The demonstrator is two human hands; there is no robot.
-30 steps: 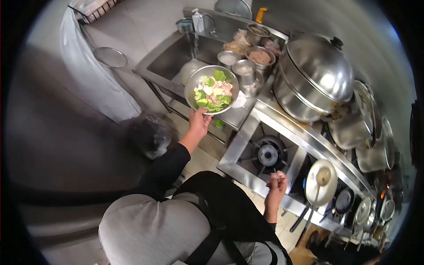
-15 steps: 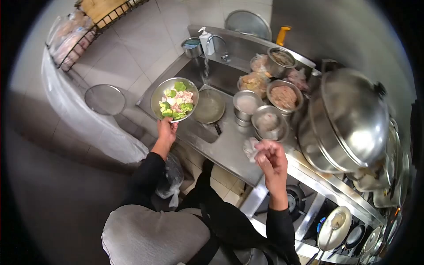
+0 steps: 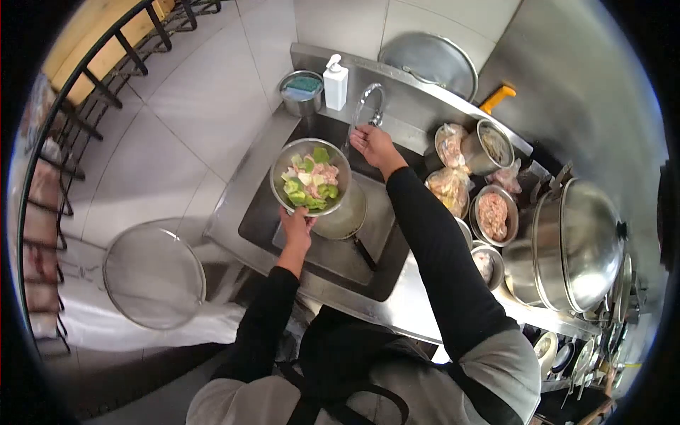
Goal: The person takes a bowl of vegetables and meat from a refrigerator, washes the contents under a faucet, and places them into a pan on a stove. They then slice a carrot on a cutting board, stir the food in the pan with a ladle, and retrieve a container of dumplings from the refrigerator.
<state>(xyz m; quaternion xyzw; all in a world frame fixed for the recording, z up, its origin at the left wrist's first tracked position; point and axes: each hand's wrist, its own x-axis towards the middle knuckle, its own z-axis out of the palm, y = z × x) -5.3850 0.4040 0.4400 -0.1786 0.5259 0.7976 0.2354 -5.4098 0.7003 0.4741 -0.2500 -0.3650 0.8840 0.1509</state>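
Metal bowl (image 3: 278, 176) with green vegetable pieces (image 3: 292, 186), pale slices and pink meat (image 3: 326, 173) is held up over the left part of the sink (image 3: 320, 259), its open top facing the camera. The left hand (image 3: 296, 228) supports it at the near edge, fingers gripping the rim and tucked partly underneath. The right hand (image 3: 373, 145) is raised in front of the faucet (image 3: 377, 106), just beside the bowl but apart from it; its fingers are partly curled, and whether they touch the spout or hold anything I cannot tell. Below the bowl, partly hidden by it, a round pan (image 3: 356, 214) with a black handle (image 3: 365, 253) sits in the basin. A white pump bottle (image 3: 336, 88) and a metal container (image 3: 302, 108) stand behind the sink, near the wall. To the right, the steel desk (image 3: 414, 299) carries bowls and bags of food, among them minced meat (image 3: 493, 216), beside a large lidded pot (image 3: 577, 244).
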